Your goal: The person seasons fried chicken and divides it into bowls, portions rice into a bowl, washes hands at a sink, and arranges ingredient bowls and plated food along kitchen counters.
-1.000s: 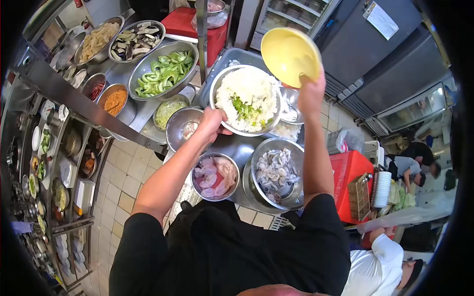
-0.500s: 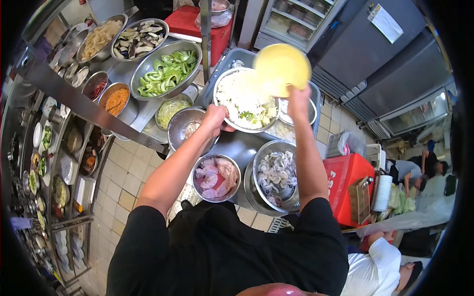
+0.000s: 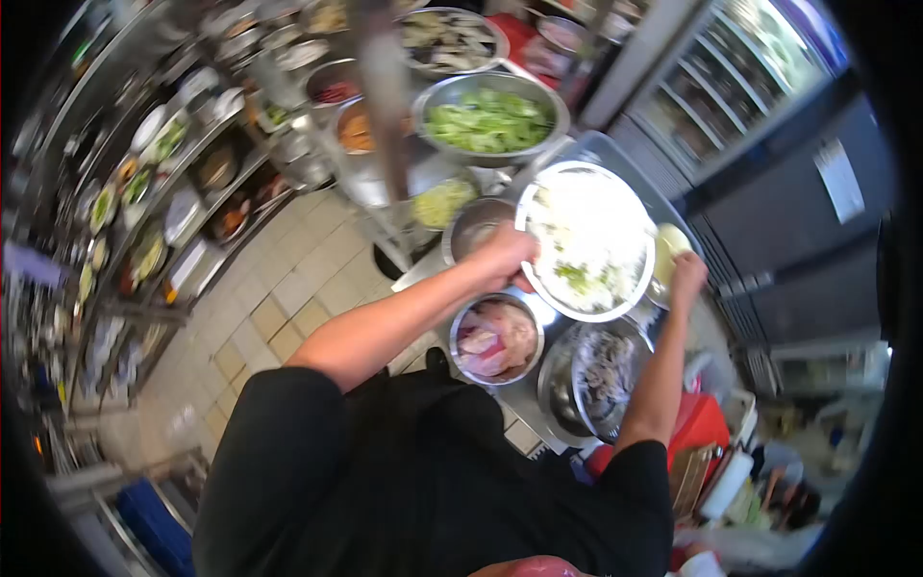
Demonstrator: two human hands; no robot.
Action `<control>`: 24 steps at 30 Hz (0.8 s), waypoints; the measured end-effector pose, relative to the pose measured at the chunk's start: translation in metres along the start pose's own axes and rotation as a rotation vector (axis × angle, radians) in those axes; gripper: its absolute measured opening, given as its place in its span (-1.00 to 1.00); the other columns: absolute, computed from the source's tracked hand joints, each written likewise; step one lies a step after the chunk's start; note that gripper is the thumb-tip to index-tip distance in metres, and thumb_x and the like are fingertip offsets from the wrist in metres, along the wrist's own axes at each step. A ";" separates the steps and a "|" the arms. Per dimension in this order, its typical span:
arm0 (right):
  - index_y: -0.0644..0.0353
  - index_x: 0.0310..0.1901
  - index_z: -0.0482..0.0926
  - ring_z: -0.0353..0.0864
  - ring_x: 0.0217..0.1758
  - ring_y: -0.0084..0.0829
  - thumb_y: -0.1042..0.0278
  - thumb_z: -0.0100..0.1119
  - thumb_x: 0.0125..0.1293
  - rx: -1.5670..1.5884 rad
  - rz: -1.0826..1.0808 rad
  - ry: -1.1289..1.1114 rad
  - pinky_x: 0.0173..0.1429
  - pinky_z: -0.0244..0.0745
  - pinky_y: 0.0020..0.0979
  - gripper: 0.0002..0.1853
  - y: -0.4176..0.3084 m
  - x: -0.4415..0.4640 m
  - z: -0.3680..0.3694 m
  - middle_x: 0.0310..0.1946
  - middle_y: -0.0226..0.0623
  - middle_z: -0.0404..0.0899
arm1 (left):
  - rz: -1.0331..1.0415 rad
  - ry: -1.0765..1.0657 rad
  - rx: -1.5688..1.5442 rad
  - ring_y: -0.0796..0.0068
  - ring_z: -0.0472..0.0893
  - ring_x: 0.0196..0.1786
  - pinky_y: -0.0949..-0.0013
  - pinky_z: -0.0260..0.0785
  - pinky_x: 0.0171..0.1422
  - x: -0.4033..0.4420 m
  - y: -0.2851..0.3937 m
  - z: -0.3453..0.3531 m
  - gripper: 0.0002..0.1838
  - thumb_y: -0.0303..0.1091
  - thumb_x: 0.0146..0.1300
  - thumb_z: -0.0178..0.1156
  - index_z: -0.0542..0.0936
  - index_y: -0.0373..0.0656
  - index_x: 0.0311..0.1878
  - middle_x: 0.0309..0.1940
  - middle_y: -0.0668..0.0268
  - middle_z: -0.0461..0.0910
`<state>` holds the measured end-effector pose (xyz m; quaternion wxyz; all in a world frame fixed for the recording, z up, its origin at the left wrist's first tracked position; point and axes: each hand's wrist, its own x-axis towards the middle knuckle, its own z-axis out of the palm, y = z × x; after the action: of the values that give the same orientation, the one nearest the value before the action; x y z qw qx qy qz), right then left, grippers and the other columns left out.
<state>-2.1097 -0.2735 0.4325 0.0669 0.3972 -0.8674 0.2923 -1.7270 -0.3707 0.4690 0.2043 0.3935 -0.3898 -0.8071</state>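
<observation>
My left hand (image 3: 508, 256) is closed on the near left rim of a metal bowl (image 3: 636, 286), which is tilted and holds white chopped food with some green bits. To the right of that bowl, my right hand (image 3: 686, 279) grips a round yellow dish (image 3: 670, 246), seen partly from the side; whether it holds anything I cannot tell. Below the bowl are a smaller bowl of pale pink raw meat or seafood (image 3: 497, 338) and a colander with greyish seafood (image 3: 608, 370). Another metal bowl (image 3: 463, 231) is partly hidden behind my left hand.
Behind stand large bowls of sliced green vegetable (image 3: 490, 120) and cut eggplant (image 3: 447, 40). A metal post (image 3: 380, 106) rises at the left of the counter. Shelves of dishes (image 3: 207, 144) line the left, fridges (image 3: 798, 221) the right. A red box (image 3: 700, 423) sits low right; people are beyond it.
My view has swung left, so the counter now appears further right. The yellow dish has gone from above the bowl of white food to its right side. My left hand has kept hold of the bowl.
</observation>
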 end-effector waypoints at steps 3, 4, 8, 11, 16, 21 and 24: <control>0.33 -0.25 0.64 0.57 -0.26 -0.34 0.28 0.05 0.24 0.350 -0.035 -0.232 -0.12 0.40 -0.37 -0.72 -0.047 -0.016 -0.029 -0.34 -0.10 0.64 | 0.064 -0.026 -0.031 0.25 0.63 -0.56 0.27 0.56 -0.62 -0.041 0.000 -0.018 -0.66 -0.53 -0.07 0.05 0.53 -0.46 -0.17 -0.46 0.07 0.60; 0.32 -0.10 0.62 0.56 -0.15 -0.41 0.25 0.00 0.37 0.416 -0.025 -0.218 -0.05 0.39 -0.42 -0.69 -0.093 -0.038 -0.047 -0.21 -0.18 0.64 | 0.073 -0.008 -0.069 0.26 0.62 -0.60 0.31 0.53 -0.66 -0.057 0.000 -0.023 -0.64 -0.53 -0.07 0.04 0.53 -0.47 -0.15 -0.47 0.07 0.60; 0.38 0.12 0.47 0.46 0.14 -0.42 0.37 -0.07 0.42 0.688 -0.360 -0.342 0.25 0.28 -0.42 -0.66 -0.209 -0.097 -0.078 0.09 -0.18 0.51 | 0.007 -0.018 -0.016 0.06 0.62 -0.62 0.16 0.49 -0.74 -0.113 -0.011 -0.062 -0.58 -0.53 -0.02 -0.09 0.47 -0.49 -0.05 -0.48 -0.10 0.57; 0.38 0.13 0.45 0.42 0.21 -0.35 0.44 -0.11 0.42 0.598 -0.503 -0.472 0.31 0.22 -0.40 -0.67 -0.272 -0.137 -0.086 0.13 -0.16 0.48 | -0.021 -0.013 -0.052 -0.03 0.62 -0.60 0.09 0.52 -0.68 -0.148 -0.028 -0.102 -0.53 -0.55 -0.07 -0.05 0.44 -0.53 -0.02 -0.38 -0.14 0.58; 0.33 0.14 0.45 0.29 0.36 -0.18 0.35 -0.02 0.26 0.593 -0.748 -0.612 0.40 0.11 -0.24 -0.57 -0.393 -0.245 -0.083 0.25 -0.09 0.38 | 0.048 0.019 -0.140 0.23 0.65 -0.33 0.11 0.58 -0.48 -0.243 -0.043 -0.186 -0.53 -0.50 0.00 0.09 0.44 -0.34 0.07 -0.25 0.15 0.59; 0.20 0.20 0.42 0.06 0.47 -0.09 0.06 0.00 0.37 0.517 -1.041 -0.711 0.49 -0.02 -0.14 -0.51 -0.474 -0.359 -0.015 0.35 -0.09 0.21 | 0.051 0.427 -0.147 0.28 0.61 -0.17 0.26 0.49 -0.06 -0.330 -0.083 -0.282 -0.54 -0.60 0.03 -0.05 0.41 -0.44 0.08 -0.17 0.11 0.59; 0.13 0.19 0.44 0.05 0.47 -0.07 -0.07 -0.12 0.40 0.489 -1.159 -0.688 0.49 -0.05 -0.11 -0.49 -0.511 -0.416 0.029 0.31 -0.11 0.27 | 0.132 0.613 -0.143 0.25 0.61 -0.09 0.26 0.53 -0.07 -0.371 -0.120 -0.344 -0.49 -0.64 0.01 -0.05 0.38 -0.40 0.13 -0.07 0.05 0.56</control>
<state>-1.4533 -0.2818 0.4953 -0.1567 0.8674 -0.3983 0.2538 -1.2312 -0.2220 0.4184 0.3913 0.5769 -0.2770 -0.6614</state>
